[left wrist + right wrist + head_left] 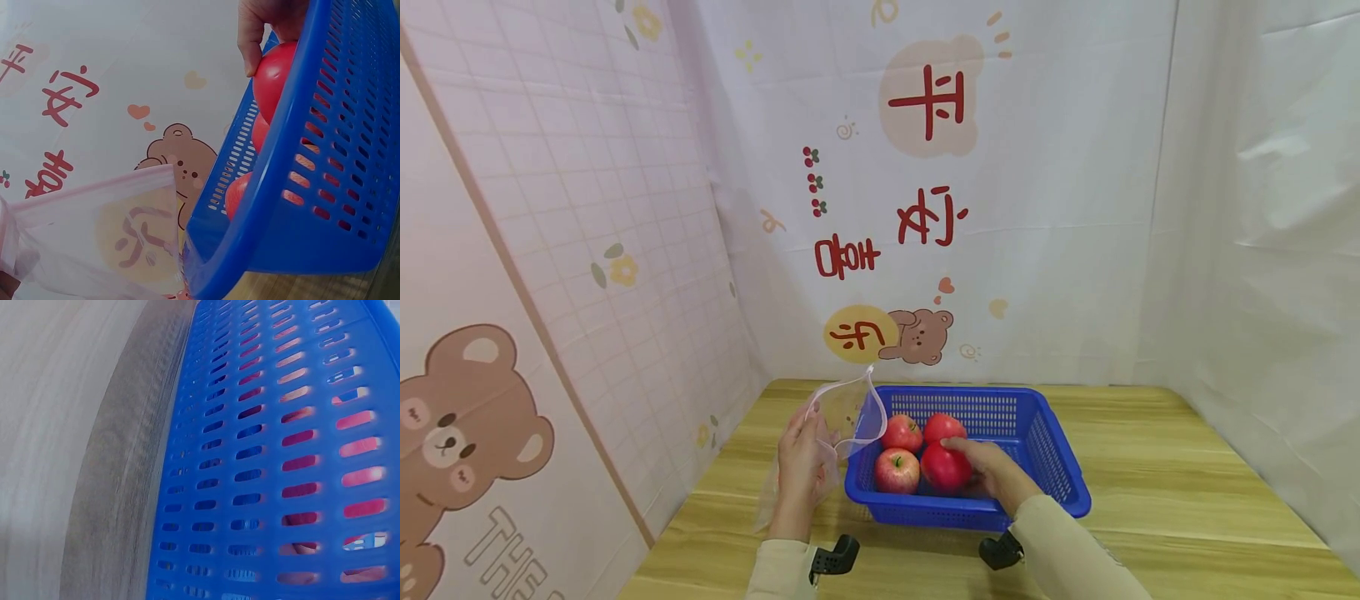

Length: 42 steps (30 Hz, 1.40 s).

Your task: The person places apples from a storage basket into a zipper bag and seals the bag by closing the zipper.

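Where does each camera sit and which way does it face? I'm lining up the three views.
Head: worn on the head, looking forward and down at the blue basket of apples on the wooden table; the left hand holds a clear bag, the right hand grips a red apple; both sleeves show.
Left wrist: low beside the basket, facing up past the bag; the right hand's fingers show on the apple.
Right wrist: close against the basket's slotted wall; no hand plainly shows.
All views share the basket.

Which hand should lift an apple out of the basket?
Probably the right hand: its fingers already curl over the front apple inside the blue basket. The left hand is busy holding the clear bag beside it.
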Each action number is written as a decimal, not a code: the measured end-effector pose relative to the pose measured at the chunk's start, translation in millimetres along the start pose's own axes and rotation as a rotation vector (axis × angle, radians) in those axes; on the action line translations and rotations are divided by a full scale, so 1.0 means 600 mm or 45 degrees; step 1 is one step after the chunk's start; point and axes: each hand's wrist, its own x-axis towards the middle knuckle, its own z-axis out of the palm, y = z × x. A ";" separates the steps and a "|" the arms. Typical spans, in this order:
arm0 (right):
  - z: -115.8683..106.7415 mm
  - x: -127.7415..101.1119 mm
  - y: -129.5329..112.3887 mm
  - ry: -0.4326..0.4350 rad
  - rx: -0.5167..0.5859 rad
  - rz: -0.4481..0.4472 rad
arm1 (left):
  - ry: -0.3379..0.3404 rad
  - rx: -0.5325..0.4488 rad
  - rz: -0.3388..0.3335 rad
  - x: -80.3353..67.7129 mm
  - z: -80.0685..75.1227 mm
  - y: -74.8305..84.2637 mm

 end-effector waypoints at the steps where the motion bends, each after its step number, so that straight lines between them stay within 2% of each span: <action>1: 0.000 0.000 0.000 -0.004 0.009 -0.008 | -0.001 0.004 0.004 0.000 0.000 0.000; 11: 0.001 -0.001 -0.003 0.020 0.074 -0.021 | 0.035 0.094 -0.002 0.003 -0.004 -0.003; 24: 0.001 -0.004 -0.017 0.019 0.168 -0.031 | 0.007 0.031 0.020 -0.001 -0.001 -0.004; 28: 0.003 -0.005 -0.024 0.009 0.196 -0.048 | 0.025 0.048 0.008 0.000 -0.001 -0.002; 42: 0.011 -0.007 -0.045 0.094 0.295 -0.035 | 0.031 0.067 -0.028 -0.001 0.000 -0.002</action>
